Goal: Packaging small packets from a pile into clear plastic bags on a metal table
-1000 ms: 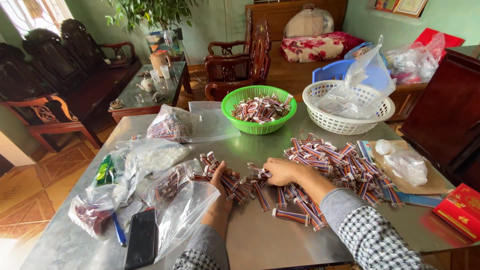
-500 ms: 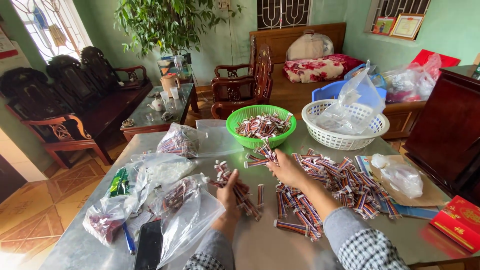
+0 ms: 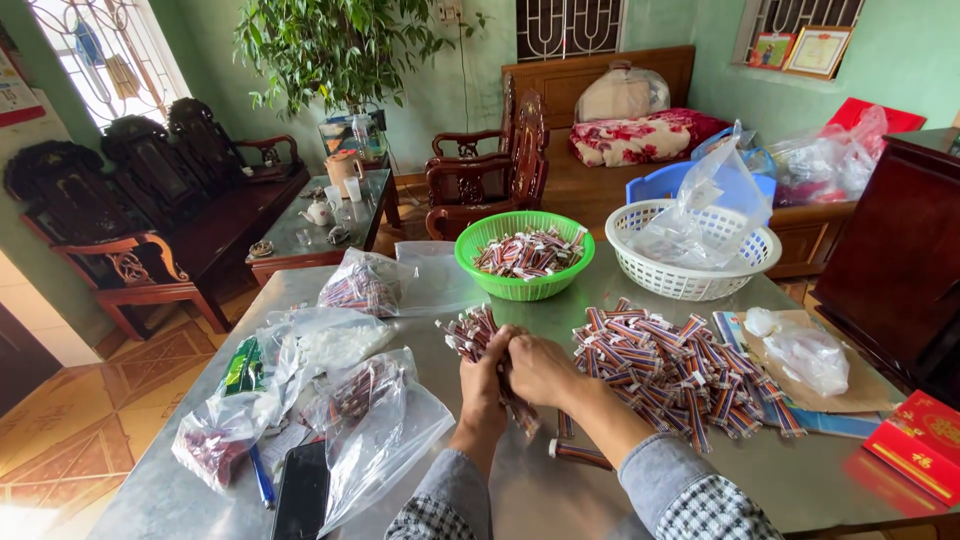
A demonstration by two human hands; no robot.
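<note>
**Two hands close on one bundle of striped cables**

At the bottom of the frame, a black phone (image 3: 301, 492) lies on the metal table (image 3: 520, 490) beside a clear bag (image 3: 375, 425) with a few cables inside. Just right of it, one loose cable (image 3: 580, 455) rests near the checked sleeve.

In the lower middle, the left hand (image 3: 485, 380) and the right hand (image 3: 540, 368) press together, fingers curled shut around a bundle of striped cables (image 3: 470, 332). The bundle sticks out above the left hand toward the upper left, and a few ends hang below the hands.

Right of the hands, touching the right wrist, a big pile of cables (image 3: 665, 370) spreads over the table. Further right sit a crumpled plastic bag (image 3: 805, 352) on brown paper and a red box (image 3: 922, 445) at the table's corner.

Left of centre lie more clear bags (image 3: 320, 340), one holding a green packet.

Beyond the hands, a green basket (image 3: 524, 285) holds more cables, with a white basket (image 3: 690, 280) containing plastic bags to its right.
</note>
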